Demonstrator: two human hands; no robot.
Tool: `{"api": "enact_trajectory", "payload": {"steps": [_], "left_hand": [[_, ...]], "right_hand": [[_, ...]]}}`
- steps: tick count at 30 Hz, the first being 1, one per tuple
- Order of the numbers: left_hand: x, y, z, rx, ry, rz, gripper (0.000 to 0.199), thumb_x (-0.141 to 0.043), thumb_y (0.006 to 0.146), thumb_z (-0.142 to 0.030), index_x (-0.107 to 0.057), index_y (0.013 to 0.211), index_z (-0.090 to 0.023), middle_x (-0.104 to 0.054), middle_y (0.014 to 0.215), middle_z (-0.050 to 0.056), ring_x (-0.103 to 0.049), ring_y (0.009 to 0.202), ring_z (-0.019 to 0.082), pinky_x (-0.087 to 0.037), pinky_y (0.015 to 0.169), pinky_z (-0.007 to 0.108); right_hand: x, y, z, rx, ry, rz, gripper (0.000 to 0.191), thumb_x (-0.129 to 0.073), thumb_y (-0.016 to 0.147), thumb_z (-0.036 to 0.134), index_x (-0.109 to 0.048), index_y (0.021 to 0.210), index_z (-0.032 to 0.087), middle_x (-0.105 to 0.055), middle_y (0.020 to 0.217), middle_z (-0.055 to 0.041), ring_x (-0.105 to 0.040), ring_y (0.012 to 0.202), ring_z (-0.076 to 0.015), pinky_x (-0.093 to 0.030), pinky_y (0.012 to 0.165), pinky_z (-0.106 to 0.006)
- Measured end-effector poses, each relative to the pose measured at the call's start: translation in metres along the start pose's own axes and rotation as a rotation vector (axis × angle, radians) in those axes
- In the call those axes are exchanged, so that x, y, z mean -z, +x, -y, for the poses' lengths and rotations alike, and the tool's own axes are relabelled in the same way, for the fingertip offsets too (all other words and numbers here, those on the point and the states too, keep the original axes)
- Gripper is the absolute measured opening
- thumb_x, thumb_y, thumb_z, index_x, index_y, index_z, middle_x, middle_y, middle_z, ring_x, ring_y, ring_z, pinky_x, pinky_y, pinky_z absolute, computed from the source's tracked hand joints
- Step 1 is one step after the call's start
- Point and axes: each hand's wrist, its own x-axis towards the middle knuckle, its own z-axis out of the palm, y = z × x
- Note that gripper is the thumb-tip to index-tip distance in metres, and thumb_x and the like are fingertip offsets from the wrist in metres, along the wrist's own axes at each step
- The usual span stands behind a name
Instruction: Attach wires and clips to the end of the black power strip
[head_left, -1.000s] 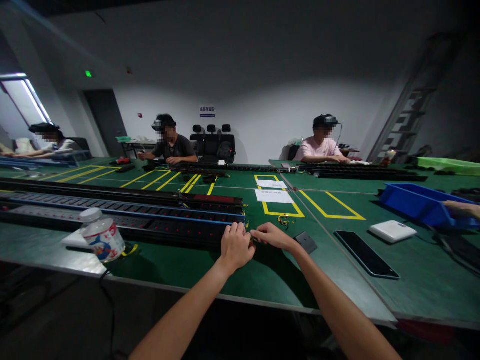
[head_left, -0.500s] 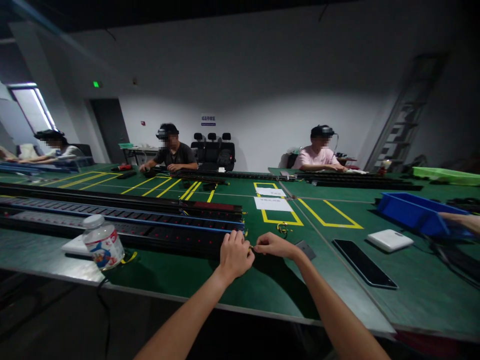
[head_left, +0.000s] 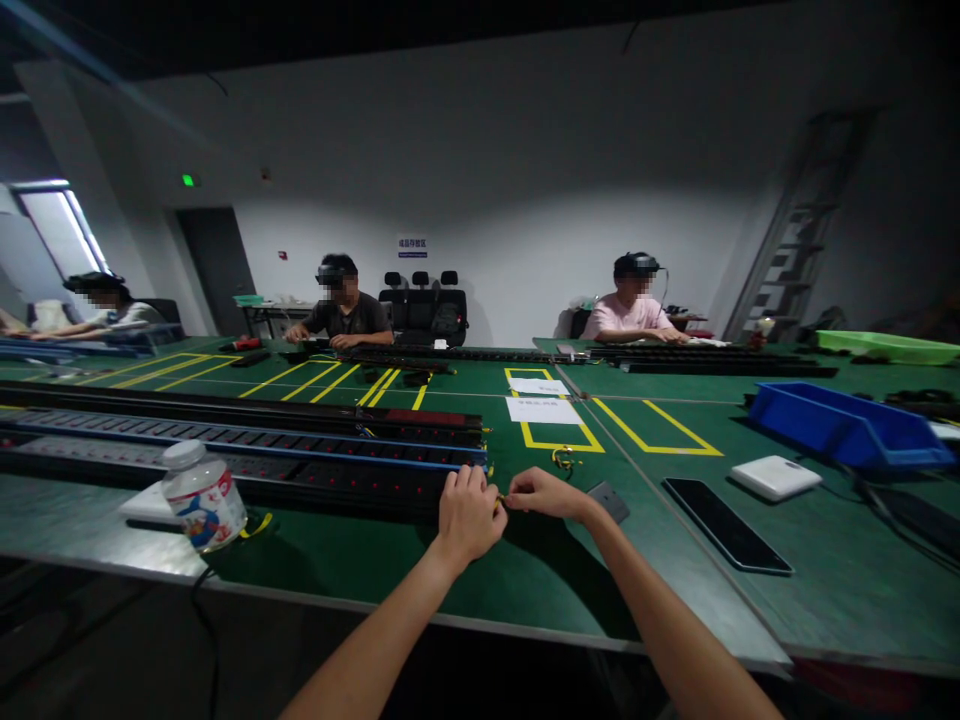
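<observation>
My left hand [head_left: 470,512] is curled, palm down, over the right end of the nearest long black strip [head_left: 360,490], which has red dots along it. Close by, the thumb and fingertips of my right hand [head_left: 546,495] are pinched together. Between the two hands shows a small yellow-and-black wire end [head_left: 500,502], apparently in the right fingertips; its finer details are too small to make out. Behind it lie further black strips with a blue-edged strip [head_left: 420,458] among them. A loose yellow-and-black wire [head_left: 564,460] rests on the green table past my right hand.
A clear jar [head_left: 204,497] stands at the left front. To the right are a grey flat piece [head_left: 609,501], a dark phone [head_left: 726,524], a white box [head_left: 776,478] and a blue bin [head_left: 847,425]. Paper sheets [head_left: 544,410] lie farther back. Several people sit across the table.
Both my hands hold nearly the same pose at the strip end. Another person's hand, earlier at the blue bin, has gone out of view. The whole view has shifted slightly.
</observation>
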Motion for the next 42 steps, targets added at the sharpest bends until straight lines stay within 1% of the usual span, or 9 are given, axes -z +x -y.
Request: {"api": "enact_trajectory", "payload": {"steps": [4,8,17,25,31,35,42], "left_hand": [[0.000,0.000,0.000,-0.001,0.000,0.008,0.017,-0.060,0.083,-0.032,-0.071,0.083,-0.019,-0.060,0.096,0.010,-0.049,0.095,0.026,-0.038,0.079,0.041],[0.000,0.000,0.000,0.007,-0.008,0.013,0.016,-0.062,0.083,-0.033,-0.071,0.084,-0.019,-0.060,0.097,0.010,-0.049,0.096,0.027,-0.038,0.078,0.041],[-0.002,0.000,0.000,-0.021,-0.001,0.000,0.015,-0.059,0.085,-0.029,-0.070,0.083,-0.020,-0.060,0.095,0.010,-0.050,0.095,0.026,-0.038,0.078,0.041],[-0.002,0.001,0.001,-0.029,-0.013,-0.005,0.016,-0.058,0.085,-0.029,-0.070,0.083,-0.019,-0.060,0.095,0.009,-0.050,0.095,0.026,-0.038,0.079,0.041],[-0.003,0.002,0.001,-0.019,-0.014,-0.004,0.016,-0.058,0.085,-0.029,-0.070,0.082,-0.019,-0.060,0.095,0.010,-0.050,0.094,0.026,-0.037,0.078,0.041],[-0.003,0.002,0.001,-0.018,-0.009,0.001,0.016,-0.058,0.084,-0.030,-0.070,0.082,-0.019,-0.060,0.095,0.009,-0.050,0.094,0.025,-0.037,0.078,0.040],[-0.003,0.002,0.000,-0.007,0.009,0.010,0.017,-0.059,0.085,-0.033,-0.070,0.081,-0.019,-0.060,0.094,0.009,-0.050,0.094,0.025,-0.036,0.078,0.041]], "right_hand": [[-0.001,-0.001,0.005,-0.020,0.026,0.013,0.029,-0.064,0.078,0.041,-0.068,0.070,0.013,-0.059,0.060,0.0003,-0.047,0.054,-0.0109,-0.033,0.051,-0.022],[-0.003,0.000,0.007,-0.025,0.052,0.025,0.023,-0.062,0.076,0.036,-0.067,0.069,0.014,-0.058,0.058,0.0007,-0.049,0.054,-0.0118,-0.036,0.052,-0.023],[-0.001,-0.002,0.007,-0.035,0.068,0.037,0.019,-0.060,0.076,0.030,-0.071,0.071,0.015,-0.061,0.062,0.0003,-0.052,0.058,-0.0123,-0.038,0.056,-0.023],[0.002,-0.004,0.010,-0.021,0.071,0.046,0.026,-0.060,0.080,0.034,-0.076,0.076,0.014,-0.064,0.063,-0.0003,-0.052,0.058,-0.0119,-0.040,0.058,-0.023],[0.001,-0.003,0.008,-0.042,0.135,0.055,0.025,-0.064,0.079,0.038,-0.073,0.076,0.015,-0.064,0.067,0.0002,-0.052,0.059,-0.0113,-0.039,0.058,-0.023],[0.000,-0.002,0.008,-0.035,0.132,0.060,0.028,-0.064,0.079,0.040,-0.071,0.074,0.014,-0.062,0.065,0.0006,-0.051,0.058,-0.0109,-0.038,0.058,-0.023],[0.001,-0.003,0.014,-0.017,0.118,0.066,0.026,-0.063,0.078,0.037,-0.069,0.070,0.014,-0.058,0.060,0.0020,-0.048,0.055,-0.0103,-0.036,0.056,-0.023]]}}
